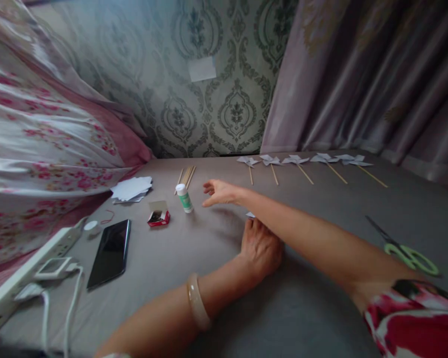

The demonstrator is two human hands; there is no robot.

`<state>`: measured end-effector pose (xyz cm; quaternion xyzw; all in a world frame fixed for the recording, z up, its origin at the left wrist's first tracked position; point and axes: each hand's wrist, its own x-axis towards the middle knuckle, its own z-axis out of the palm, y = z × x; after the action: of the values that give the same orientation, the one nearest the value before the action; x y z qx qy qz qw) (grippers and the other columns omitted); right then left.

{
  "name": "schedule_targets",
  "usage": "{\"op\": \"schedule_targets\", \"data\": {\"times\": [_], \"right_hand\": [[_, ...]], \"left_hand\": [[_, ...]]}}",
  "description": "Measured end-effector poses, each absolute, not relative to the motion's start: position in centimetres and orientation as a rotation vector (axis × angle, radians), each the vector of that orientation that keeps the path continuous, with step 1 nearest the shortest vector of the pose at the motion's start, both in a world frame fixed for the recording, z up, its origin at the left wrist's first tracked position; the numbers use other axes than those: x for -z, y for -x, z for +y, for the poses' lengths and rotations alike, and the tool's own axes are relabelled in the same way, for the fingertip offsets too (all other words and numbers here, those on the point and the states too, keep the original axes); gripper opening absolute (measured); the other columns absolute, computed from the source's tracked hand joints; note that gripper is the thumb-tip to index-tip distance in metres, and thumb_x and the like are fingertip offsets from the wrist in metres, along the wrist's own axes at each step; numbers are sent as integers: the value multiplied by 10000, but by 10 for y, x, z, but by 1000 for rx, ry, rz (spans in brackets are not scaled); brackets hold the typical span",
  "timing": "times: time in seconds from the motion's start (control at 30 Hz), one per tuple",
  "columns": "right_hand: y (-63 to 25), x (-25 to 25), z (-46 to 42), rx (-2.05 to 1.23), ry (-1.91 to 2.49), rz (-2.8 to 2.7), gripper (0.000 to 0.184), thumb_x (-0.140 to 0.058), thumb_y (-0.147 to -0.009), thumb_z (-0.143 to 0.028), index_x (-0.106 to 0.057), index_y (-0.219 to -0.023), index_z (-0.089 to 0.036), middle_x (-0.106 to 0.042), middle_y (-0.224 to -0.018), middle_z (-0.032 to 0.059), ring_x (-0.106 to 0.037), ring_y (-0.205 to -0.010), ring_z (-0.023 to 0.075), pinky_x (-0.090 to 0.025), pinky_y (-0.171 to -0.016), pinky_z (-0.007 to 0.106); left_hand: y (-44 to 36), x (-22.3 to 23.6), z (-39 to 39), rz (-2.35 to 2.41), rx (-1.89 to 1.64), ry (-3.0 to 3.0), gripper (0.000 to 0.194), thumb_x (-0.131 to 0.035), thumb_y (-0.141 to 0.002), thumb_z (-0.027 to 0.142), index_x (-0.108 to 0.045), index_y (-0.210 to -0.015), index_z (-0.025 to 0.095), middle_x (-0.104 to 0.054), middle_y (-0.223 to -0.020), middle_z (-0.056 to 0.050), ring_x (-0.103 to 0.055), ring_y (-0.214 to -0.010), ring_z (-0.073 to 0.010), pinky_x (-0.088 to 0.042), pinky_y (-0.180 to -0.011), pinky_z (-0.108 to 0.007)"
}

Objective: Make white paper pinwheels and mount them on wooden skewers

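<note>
Far left of the right grip (221, 193) is a long white power strip (61, 242), with white cords (73, 298) beside it. A black phone (109, 253) lies on the gray surface (197, 243), well left of both grips. White papers (132, 189) sit in a messy pile, left of the right grip. Then comes a little red box (159, 219) with its flap up and dark bits (156, 216) inside. Thin wooden sticks (188, 176) lie left of the right grip and a bit farther away. The green and white glue stick (185, 200) stands up just left of the right grip, not touching it. The right grip is spread wide, thumb and fingers apart, with nothing in it. The left grip (261, 248) is nearer the person, its fingers bent down. A bit of white paper (250, 215) peeks out past them; one cannot tell if it is pinched or just pressed. Five white pinwheels (295, 159) lie in a row, right of the right grip and farther away. Scissors (408, 255) with green handles lie well right of both grips.
</note>
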<state>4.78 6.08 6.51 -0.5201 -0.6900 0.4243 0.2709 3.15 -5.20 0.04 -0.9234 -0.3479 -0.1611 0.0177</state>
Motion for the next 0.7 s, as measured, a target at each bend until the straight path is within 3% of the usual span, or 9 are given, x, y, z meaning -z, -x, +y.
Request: {"op": "schedule_targets", "data": {"times": [0.07, 0.17, 0.33, 0.4, 0.57, 0.7], "right_hand": [[-28, -62, 71, -1183, 1392, -1852, 723, -803, -593, -109, -521, -1258, -73, -608, -1239, 181, -616, -1060, 213, -517, -847, 268], [-4, -56, 86, -1204, 1401, -1828, 635, -812, -563, -95, -577, -1153, -102, -641, -1152, 132, -616, -1013, 210, -513, -834, 279], [11, -48, 99, -1307, 1345, -1810, 187, -739, -646, -45, -637, -779, -129, -643, -738, -4, -606, -734, 128, -493, -701, 229], [2, -52, 97, -1342, 1304, -1796, 101, -716, -709, -95, -623, -710, -135, -606, -661, -24, -580, -674, 105, -478, -666, 211], [-76, -80, 64, -1297, 1134, -1695, 70, -654, -804, -200, -638, -847, -146, -644, -780, 4, -591, -704, 103, -483, -647, 210], [-161, -97, 15, -989, 1300, -1778, 189, -617, -819, -283, -670, -951, -159, -644, -765, 4, -607, -719, 141, -497, -664, 259]], "left_hand": [[-31, 5, -50, -1062, 549, 2883, 386, -436, -887, 268, -575, -1234, 170, -614, -1254, -122, -522, -1109, -285, -405, -920, -440], [-31, 10, -46, -984, 516, 2914, 376, -393, -913, 284, -579, -1232, 213, -650, -1195, -98, -543, -1088, -278, -397, -939, -439], [-28, 8, -47, -954, 463, 2966, 361, -404, -907, 261, -587, -1215, 212, -676, -1120, -96, -569, -1017, -272, -418, -884, -416], [-27, 5, -48, -1007, 497, 2968, 344, -416, -900, 264, -598, -1186, 204, -660, -1141, -104, -559, -1022, -280, -422, -857, -425], [-27, -2, -53, -1195, 461, 2893, 298, -399, -916, 260, -659, -944, 116, -643, -977, -157, -542, -966, -293, -409, -790, -419], [-27, -2, -54, -1137, 461, 2889, 312, -375, -933, 259, -650, -913, 111, -623, -939, -157, -522, -920, -286, -379, -771, -418]]}}
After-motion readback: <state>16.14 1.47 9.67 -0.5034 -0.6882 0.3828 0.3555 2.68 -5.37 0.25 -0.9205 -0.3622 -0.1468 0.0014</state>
